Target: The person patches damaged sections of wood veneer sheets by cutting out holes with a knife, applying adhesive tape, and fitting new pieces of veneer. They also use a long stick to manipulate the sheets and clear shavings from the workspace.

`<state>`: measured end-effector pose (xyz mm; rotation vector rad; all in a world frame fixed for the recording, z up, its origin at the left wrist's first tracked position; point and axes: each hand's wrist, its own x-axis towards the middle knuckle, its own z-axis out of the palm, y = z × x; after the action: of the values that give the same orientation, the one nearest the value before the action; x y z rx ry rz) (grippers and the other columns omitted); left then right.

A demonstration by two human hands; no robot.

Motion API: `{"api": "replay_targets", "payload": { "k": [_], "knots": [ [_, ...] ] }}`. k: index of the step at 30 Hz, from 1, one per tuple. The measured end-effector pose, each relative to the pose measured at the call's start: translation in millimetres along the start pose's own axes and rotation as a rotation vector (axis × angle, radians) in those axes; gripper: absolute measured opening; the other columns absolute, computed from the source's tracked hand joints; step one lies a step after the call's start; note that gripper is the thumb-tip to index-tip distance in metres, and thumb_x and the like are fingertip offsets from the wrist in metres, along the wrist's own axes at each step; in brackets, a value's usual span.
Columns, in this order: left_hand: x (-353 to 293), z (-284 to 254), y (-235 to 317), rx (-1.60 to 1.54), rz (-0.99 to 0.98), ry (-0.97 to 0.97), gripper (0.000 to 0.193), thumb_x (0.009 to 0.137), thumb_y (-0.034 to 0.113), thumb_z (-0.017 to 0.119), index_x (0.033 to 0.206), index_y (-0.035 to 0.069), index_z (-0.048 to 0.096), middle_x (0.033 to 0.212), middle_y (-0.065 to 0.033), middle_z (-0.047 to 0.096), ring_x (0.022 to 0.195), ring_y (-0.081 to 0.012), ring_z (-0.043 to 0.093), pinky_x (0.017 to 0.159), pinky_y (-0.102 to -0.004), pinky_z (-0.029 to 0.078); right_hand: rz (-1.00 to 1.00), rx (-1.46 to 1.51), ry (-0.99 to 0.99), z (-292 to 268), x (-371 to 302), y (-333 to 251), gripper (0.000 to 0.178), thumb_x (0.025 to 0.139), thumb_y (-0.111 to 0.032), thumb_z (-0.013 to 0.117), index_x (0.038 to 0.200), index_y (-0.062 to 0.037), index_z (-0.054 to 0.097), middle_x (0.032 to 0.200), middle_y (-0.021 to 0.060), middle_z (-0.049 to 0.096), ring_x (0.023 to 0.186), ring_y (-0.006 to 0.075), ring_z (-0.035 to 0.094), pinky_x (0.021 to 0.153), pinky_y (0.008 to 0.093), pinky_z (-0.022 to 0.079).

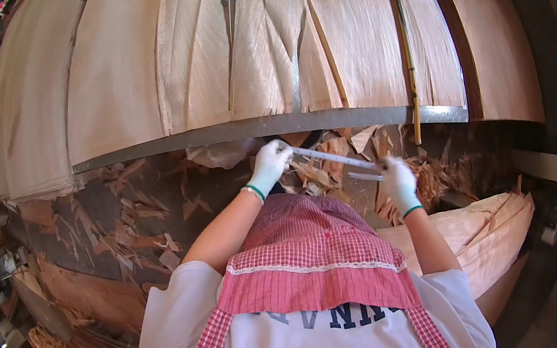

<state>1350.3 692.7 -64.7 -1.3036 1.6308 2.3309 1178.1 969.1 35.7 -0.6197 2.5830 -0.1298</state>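
My left hand [271, 165], in a white glove with a green cuff, pinches one end of a narrow whitish tape strip [331, 157]. The strip runs slantwise to my right hand [398, 180], gloved the same way, whose fingers close on it. A short end of the strip hangs out beside the right fingers. Small dark marks dot it, too small to make out. Both hands are held in front of the metal table edge [243, 133]. Beyond that edge lie thin wood veneer sheets [113, 76], some split and overlapping in the middle.
A thin stick [411, 75] lies over the sheets at the right, its end past the edge. Torn veneer scraps [318, 172] litter the floor below. More veneer [479, 237] is piled at my right, with bent brown pieces [99, 345] at lower left.
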Motion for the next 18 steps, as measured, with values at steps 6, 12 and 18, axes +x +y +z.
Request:
{"api": "replay_targets", "payload": {
  "k": [6, 12, 18],
  "knots": [
    [63.9, 18.4, 3.5, 0.996, 0.164, 0.129, 0.039, 0.093, 0.032, 0.059, 0.116, 0.000, 0.062, 0.108, -0.0193, 0.068, 0.090, -0.0284, 0.068, 0.080, -0.0379, 0.052, 0.068, 1.005, 0.267, 45.4, 36.8, -38.1, 0.025, 0.095, -0.021, 0.061, 0.112, -0.0028, 0.066, 0.095, 0.0043, 0.064, 0.088, 0.0139, 0.058, 0.080, 0.0275, 0.047],
    [76.3, 25.2, -8.8, 1.053, -0.024, 0.142, 0.042, 0.092, 0.038, 0.060, 0.108, 0.000, 0.066, 0.104, -0.0192, 0.069, 0.085, -0.0287, 0.067, 0.077, -0.0394, 0.050, 0.093, 1.312, 0.090, 115.6, 70.5, -143.8, 0.019, 0.092, -0.018, 0.065, 0.096, 0.0010, 0.065, 0.084, 0.0009, 0.063, 0.071, 0.0098, 0.053, 0.065, 0.0281, 0.045],
    [-28.0, -89.4, 24.2, 0.573, 0.151, 0.369, 0.036, 0.087, 0.034, 0.068, 0.093, -0.002, 0.070, 0.088, -0.0168, 0.070, 0.077, -0.0238, 0.064, 0.071, -0.0387, 0.048, -0.049, 0.879, 0.054, 127.2, 76.9, -143.1, 0.025, 0.083, -0.007, 0.063, 0.105, 0.0039, 0.063, 0.099, 0.0203, 0.067, 0.092, 0.0356, 0.063, 0.083, 0.0394, 0.047]
  ]
}}
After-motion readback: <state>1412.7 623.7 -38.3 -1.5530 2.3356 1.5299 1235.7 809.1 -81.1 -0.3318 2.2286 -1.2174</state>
